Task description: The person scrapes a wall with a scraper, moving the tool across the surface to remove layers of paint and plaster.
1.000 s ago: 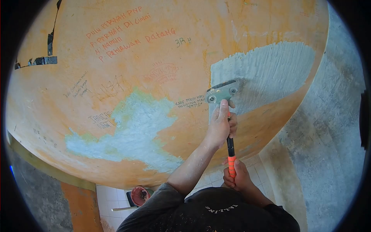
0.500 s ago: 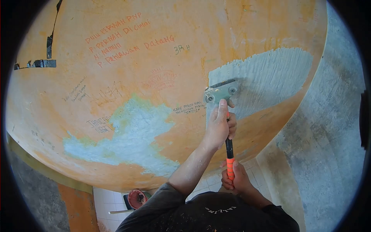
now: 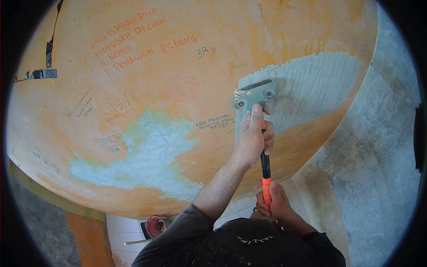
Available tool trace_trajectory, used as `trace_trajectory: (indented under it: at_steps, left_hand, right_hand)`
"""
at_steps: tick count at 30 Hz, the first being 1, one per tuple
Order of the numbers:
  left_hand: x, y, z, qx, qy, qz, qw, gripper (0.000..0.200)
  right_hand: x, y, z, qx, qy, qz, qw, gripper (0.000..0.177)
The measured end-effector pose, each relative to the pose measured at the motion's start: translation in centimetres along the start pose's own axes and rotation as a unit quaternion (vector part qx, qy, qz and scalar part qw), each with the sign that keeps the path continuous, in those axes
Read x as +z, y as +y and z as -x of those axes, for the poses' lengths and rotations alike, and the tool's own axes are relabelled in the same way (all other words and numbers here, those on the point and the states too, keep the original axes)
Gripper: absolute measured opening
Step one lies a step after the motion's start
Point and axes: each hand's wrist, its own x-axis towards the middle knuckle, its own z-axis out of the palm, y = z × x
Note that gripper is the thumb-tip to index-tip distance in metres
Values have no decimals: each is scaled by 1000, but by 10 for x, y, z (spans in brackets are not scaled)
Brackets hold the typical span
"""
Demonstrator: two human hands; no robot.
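A long-handled wall scraper [image 3: 255,94] lies with its grey-green blade head against an orange painted wall [image 3: 213,26], at the left edge of a scraped pale patch [image 3: 316,84]. Bits of paint cling to the head's left end. My left hand [image 3: 252,138] is closed round the shaft just below the head, its thumb pressed up along the back of it. Lower down, my right hand [image 3: 273,200] is wrapped round the orange-banded grip [image 3: 267,190] of the same scraper. Dust coats my left hand and forearm.
Another pale patch [image 3: 147,151] spreads across the wall at left, near handwriting in red and dark ink. Black tape [image 3: 42,74] marks the upper left. A reddish bucket [image 3: 156,226] stands on white floor tiles by a thin stick [image 3: 138,242]. Grey wall [image 3: 378,147] runs along the right.
The scraper and both my hands have moved up a little, the blade head sliding upward along the patch's left edge. My view has shifted slightly; the grip is unchanged.
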Motion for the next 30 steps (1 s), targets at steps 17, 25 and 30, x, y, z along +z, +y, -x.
trace_trajectory:
  at_steps: [17, 25, 30]
  left_hand:
    - [10, 14, -11, 30, 4, -27, 999, 41]
    - [-10, -28, 5, -12, 10, -14, 1000, 46]
    - [-39, -89, 32, -50, 30, -28, 998, 51]
  right_hand:
    - [-12, -7, -19, -37, -42, -25, 998, 56]
    - [-40, 40, -10, -20, -34, -70, 997, 54]
    - [-69, 101, -4, -1, -22, -16, 1000, 56]
